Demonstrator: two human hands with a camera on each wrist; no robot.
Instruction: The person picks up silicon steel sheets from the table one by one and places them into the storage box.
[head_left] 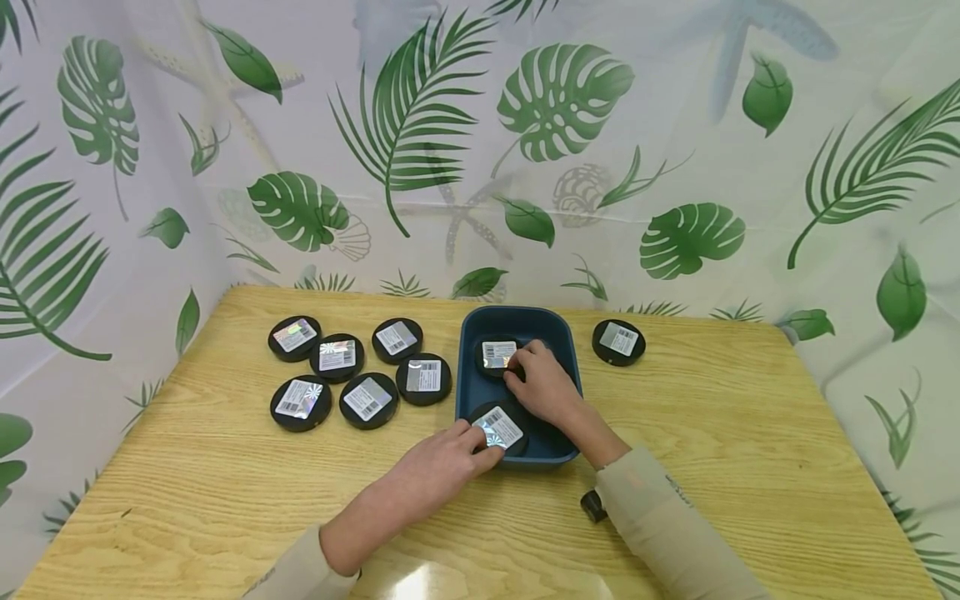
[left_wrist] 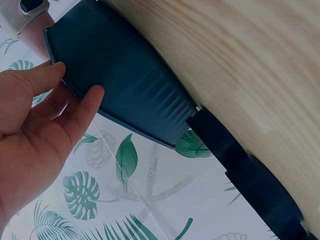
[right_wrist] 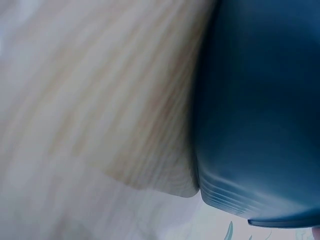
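Observation:
Inside a dark blue bin (head_left: pixel 519 313) (left_wrist: pixel 115 65) (right_wrist: pixel 260 110) lie two round black discs with shiny labels. My left hand (head_left: pixel 438 467) (left_wrist: pixel 35 115) is at the near left corner, its fingertips over the near disc (head_left: pixel 501 427); thumb and fingers are spread apart at the rim in the left wrist view, where that disc is hidden. Reaching in over the right side, my right hand (head_left: pixel 547 383) has curled fingers at the right edge of the far disc (head_left: pixel 497 355) and appears to pinch it. The bin's outer wall fills much of the right wrist view.
Several labelled black discs (head_left: pixel 369 401) lie on the wooden table (head_left: pixel 225 500) left of the bin. Another disc (head_left: pixel 618 342) is to its right. A small black cylinder (head_left: pixel 592 506) sits by my right sleeve (head_left: pixel 667 517). Leaf-patterned cloth (head_left: pixel 465 167) hangs behind the table.

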